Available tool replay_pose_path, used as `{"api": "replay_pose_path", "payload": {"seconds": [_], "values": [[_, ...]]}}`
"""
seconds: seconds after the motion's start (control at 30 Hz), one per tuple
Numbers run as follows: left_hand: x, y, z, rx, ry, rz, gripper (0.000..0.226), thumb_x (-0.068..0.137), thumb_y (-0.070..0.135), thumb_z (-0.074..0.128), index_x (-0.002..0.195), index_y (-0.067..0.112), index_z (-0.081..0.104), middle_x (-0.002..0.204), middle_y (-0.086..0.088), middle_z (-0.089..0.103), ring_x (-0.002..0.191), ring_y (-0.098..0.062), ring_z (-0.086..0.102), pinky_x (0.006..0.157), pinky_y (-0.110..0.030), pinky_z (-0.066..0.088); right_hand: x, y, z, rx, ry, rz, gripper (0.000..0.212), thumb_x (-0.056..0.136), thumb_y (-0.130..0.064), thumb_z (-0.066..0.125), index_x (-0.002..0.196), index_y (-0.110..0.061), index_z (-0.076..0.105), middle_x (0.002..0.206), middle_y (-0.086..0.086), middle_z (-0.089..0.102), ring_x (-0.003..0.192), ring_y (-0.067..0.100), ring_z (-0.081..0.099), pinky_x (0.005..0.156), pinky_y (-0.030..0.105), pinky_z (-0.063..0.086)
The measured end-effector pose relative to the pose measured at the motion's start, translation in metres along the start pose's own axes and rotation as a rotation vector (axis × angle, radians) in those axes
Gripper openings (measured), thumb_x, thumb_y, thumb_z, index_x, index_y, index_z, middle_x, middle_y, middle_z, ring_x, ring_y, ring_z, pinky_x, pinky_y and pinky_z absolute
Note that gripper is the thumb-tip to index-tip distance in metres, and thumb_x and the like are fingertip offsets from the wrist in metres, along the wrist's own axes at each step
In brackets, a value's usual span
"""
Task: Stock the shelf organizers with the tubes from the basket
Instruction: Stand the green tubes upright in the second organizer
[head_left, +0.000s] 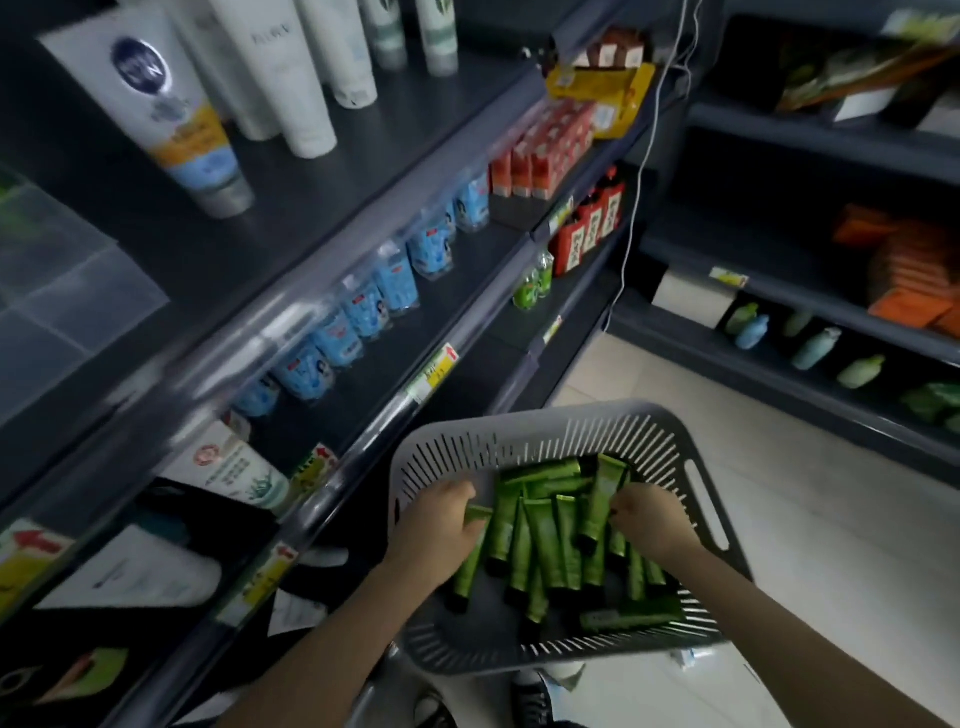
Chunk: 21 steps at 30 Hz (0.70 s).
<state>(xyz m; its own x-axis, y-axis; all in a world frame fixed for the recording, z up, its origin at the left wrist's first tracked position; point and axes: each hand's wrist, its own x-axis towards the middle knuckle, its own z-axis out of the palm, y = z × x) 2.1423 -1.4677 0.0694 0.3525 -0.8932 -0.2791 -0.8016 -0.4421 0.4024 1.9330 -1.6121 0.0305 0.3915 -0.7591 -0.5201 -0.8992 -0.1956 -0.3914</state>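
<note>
The fingers of the left hand are curled round the end of one of the green tubes, at the left side of the pile. The fingers of the right hand are bent too, and the flat end of another tube is pinched by them at the right side of the pile. That tube is tipped up a little above the others. Both hands are held inside the grey basket. All the green tubes are lying in it in a loose heap, with most black caps pointed toward the person. The basket is seen low down, just beside the dark shelves. On one shelf a row of blue packs is lined up. Tall white tubes are stood on the shelf above. A clear box is seen at the far left, too blurry to be told well. A pale floor is seen under the basket.
</note>
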Motion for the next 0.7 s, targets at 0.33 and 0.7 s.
{"api": "replay_pose_path", "payload": {"seconds": [0.33,0.7], "values": [[0.035,-0.018,0.077,-0.067,-0.103,-0.281,0.023,0.094,0.013,0.043,0.081,0.004,0.059,0.081,-0.014,0.064,0.079,-0.028,0.061,0.062,-0.033,0.042,0.048,0.02,0.038,-0.012,-0.089,0.194,0.02,0.082,-0.014,0.058,0.093,-0.001,0.069,0.103,0.018,0.069,0.101,0.032,0.063,0.079,0.031,0.049],[0.072,0.022,0.158,-0.292,-0.353,-0.447,0.043,0.086,0.037,0.063,0.057,0.014,0.041,0.06,-0.002,0.048,0.07,-0.022,0.055,0.057,-0.029,0.034,0.071,0.016,0.067,0.228,-0.042,0.361,0.031,0.081,-0.024,0.066,0.059,-0.008,0.052,0.08,0.016,0.065,0.08,0.029,0.065,0.059,0.025,0.036]]}}
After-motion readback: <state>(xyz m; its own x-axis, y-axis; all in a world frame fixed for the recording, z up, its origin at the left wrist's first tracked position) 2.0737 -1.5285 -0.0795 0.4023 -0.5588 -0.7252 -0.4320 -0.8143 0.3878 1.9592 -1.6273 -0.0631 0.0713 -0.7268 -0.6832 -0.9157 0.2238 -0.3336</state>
